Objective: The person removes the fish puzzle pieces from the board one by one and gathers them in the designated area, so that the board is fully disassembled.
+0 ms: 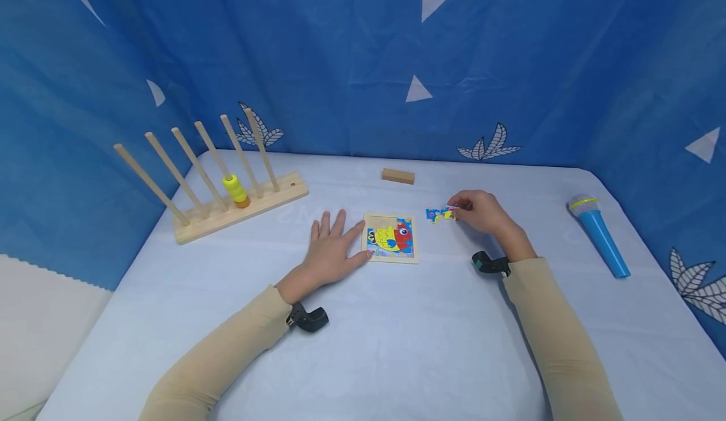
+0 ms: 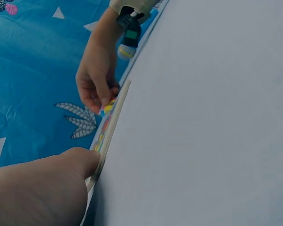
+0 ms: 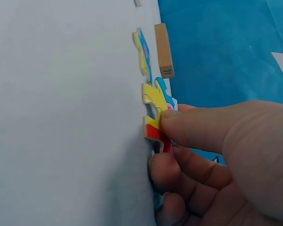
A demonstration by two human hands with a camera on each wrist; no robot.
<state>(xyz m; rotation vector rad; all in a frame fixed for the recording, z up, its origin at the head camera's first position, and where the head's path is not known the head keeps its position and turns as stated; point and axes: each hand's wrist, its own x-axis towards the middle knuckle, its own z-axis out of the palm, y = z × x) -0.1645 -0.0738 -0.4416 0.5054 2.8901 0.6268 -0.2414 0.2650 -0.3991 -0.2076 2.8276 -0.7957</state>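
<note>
A wooden puzzle tray [image 1: 418, 244] with a partly assembled bird-like picture in yellow, red and blue lies mid-table; a strip along its top is bare wood. My left hand [image 1: 331, 252] rests palm down at its left side, fingers spread. The thumb lies on the tray's edge [image 2: 104, 160]. To the right of the tray, my right hand [image 1: 479, 212] pinches a yellow, red and blue puzzle piece [image 3: 155, 129] between thumb and fingers. Just beyond it lies another puzzle piece [image 3: 144, 52], blue and yellow [image 1: 431, 213].
A wooden peg stand [image 1: 249, 214] with yellow and orange beads [image 1: 235, 188] on one peg stands at the left. A wooden block [image 1: 398, 176] lies behind the tray. On the right is a blue toy microphone [image 1: 602, 239]. Blue cloth [image 1: 351, 62] hangs behind the table.
</note>
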